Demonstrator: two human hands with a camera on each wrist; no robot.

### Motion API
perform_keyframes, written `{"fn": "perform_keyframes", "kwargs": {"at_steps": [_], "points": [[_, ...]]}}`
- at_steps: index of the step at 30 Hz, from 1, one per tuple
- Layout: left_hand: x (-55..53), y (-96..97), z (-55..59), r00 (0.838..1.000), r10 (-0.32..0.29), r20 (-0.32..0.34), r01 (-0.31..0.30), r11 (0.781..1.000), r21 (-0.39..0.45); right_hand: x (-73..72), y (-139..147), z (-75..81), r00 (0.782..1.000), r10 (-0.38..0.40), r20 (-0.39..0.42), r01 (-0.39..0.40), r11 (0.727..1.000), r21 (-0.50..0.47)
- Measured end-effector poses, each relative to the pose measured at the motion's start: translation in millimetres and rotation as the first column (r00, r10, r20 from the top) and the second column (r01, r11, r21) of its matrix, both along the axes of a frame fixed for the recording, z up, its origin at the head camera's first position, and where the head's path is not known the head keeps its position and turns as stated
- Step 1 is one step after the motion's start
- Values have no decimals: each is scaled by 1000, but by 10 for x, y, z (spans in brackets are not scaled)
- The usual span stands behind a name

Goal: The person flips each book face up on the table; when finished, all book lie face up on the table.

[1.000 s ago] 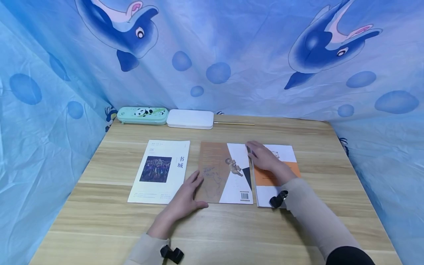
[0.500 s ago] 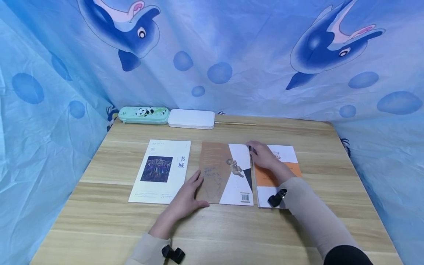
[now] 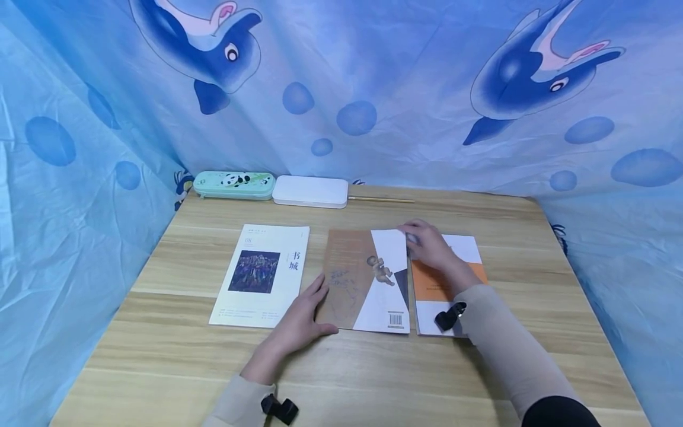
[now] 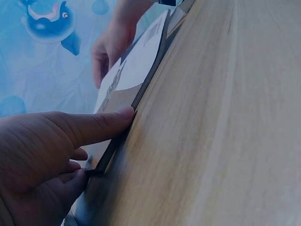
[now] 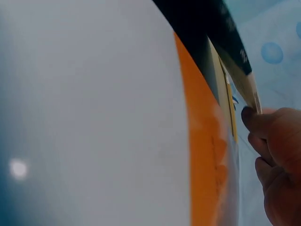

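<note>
On the desk (image 3: 133, 356), with the brown-and-white book (image 3: 347, 296) as the middle of my clock, a mint pencil case (image 3: 233, 186) with a panda print sits at ten and a white-covered book (image 3: 259, 302) lies flat at nine. My left grip (image 3: 300, 319) is at eight, spread wide at the middle book's near-left corner, thumb on the near edge and fingers against the left edge. A white case (image 3: 310, 191) touches the pencil case at eleven. The brown-and-white book lies before me, its right side slightly raised. A thin stick (image 3: 385, 200) lies at twelve. My right grip (image 3: 428, 246) is at two, narrow, pinching that raised side near its far corner. At three, partly under my right arm, lies an orange-and-white book (image 3: 427, 314).
</note>
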State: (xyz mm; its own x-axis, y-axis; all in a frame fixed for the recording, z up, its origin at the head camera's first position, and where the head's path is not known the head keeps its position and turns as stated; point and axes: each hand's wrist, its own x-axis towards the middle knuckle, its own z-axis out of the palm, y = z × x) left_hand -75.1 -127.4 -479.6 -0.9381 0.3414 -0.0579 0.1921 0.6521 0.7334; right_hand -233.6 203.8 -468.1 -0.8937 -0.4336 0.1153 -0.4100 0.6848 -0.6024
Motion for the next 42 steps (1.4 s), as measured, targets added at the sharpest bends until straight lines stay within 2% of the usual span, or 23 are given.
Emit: {"fn": "perform_keyframes", "kwargs": {"at_steps": [4, 8, 12, 15, 19, 24, 27, 37, 40, 42], "points": [[-3, -5, -10, 1000, -9, -1, 9, 1000, -8, -4, 55, 28, 1000, 22, 14, -22, 1000, 16], [0, -3, -7, 1000, -21, 10, 21, 1000, -20, 0, 114, 12, 999, 33, 38, -31, 999, -36], [17, 0, 17, 1000, -27, 8, 27, 999, -32, 10, 144, 0, 999, 40, 21, -38, 996, -79], [44, -8, 38, 1000, -20, -22, 19, 999, -41, 17, 150, -3, 999, 27, 23, -24, 995, -93], [79, -33, 53, 994, 37, -99, -39, 999, -17, 26, 167, -11, 999, -9, 42, 14, 994, -110], [97, -78, 33, 969, 140, -204, -132, 990, 51, 41, 191, -17, 997, -49, 56, 57, 987, -149], [102, -105, 24, 955, 179, -238, -159, 982, 100, 52, 193, -10, 996, -73, 57, 82, 981, -178], [92, -162, 78, 924, 244, -294, -179, 956, 232, 62, 167, 118, 997, -78, 0, 76, 966, -245], [86, -183, 103, 907, 269, -324, -183, 945, 271, 64, 155, 170, 996, -88, -23, 79, 964, -255], [81, -199, 117, 889, 284, -358, -182, 939, 291, 66, 141, 206, 995, -87, -42, 73, 960, -270]]}}
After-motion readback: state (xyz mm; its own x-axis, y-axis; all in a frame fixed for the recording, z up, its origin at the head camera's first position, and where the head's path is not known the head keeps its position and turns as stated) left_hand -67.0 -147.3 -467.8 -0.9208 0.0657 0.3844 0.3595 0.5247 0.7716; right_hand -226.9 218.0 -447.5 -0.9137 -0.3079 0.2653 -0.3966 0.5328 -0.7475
